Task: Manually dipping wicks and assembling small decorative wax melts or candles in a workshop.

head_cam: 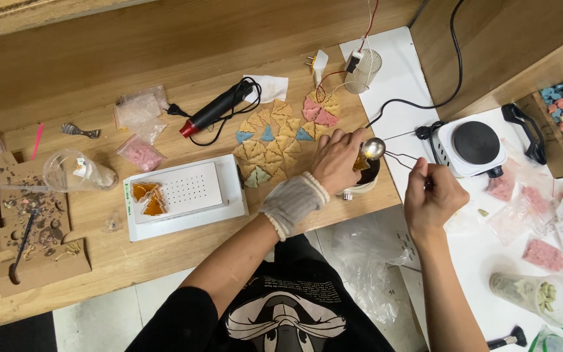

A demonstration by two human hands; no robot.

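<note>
- The right hand [433, 194] is closed around the thin wire handle of a small round metal ladle [373, 148].
- The ladle bowl is held above a dark round pot [365, 177] at the wooden tabletop [99, 257] edge.
- The left hand [339, 160], wrist wrapped in a pale knitted cuff [292, 203], is curled over an amber triangular piece [361, 163] beside the ladle bowl; the grip cannot be made out.
- Flat yellow, blue and pink triangular pieces [280, 140] are laid out just behind the left hand.

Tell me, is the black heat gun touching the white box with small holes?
Apart. The head view shows the black heat gun lying above the white box, with a strip of bare wooden table plainly between them.
</note>
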